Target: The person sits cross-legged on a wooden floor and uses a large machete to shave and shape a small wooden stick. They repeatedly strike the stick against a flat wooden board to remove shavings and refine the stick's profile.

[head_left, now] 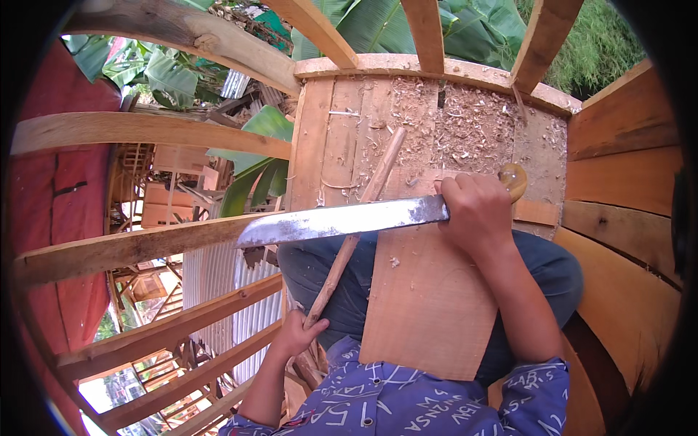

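Note:
My right hand is closed round the yellowish handle of a machete, whose long, broad blade points left across my lap. Beneath the blade a round wooden stick slants from lower left to upper right; whether the blade touches it I cannot tell. Its lower end is gripped by my left hand. The stick's far end rests on or just above the plank floor. A flat wooden board lies across my lap, under the machete's handle end, reaching from my shirt to the planks.
Wood shavings are scattered over the plank floor ahead. A plank wall stands close on the right. Wooden rails run along the left, with corrugated metal sheets and a red cover beyond them. Banana leaves hang behind the far posts.

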The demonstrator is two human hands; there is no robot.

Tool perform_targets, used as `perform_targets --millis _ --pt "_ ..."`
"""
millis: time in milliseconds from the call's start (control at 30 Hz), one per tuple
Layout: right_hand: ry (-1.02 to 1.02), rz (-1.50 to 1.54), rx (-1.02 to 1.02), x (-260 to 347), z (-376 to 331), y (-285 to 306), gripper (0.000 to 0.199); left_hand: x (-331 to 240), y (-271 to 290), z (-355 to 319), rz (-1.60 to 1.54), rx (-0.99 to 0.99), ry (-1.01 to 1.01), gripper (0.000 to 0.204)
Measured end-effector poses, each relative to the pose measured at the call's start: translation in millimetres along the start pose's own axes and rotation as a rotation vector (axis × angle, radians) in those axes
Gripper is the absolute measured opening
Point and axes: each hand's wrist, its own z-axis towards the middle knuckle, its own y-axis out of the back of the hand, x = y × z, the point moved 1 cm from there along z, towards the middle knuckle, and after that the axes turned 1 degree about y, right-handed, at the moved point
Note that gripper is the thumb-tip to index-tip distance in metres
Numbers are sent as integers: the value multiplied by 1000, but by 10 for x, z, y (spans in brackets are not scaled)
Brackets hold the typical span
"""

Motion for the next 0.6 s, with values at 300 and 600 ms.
perform_targets --millis 300,600 --pt "-22 -80 -91 -26 -72 75 16 -25 41 35 -15 81 -22 58" --pt "-51 -152 -91 -5 -105 115 13 -98 66 -11 -80 59 -65 60"
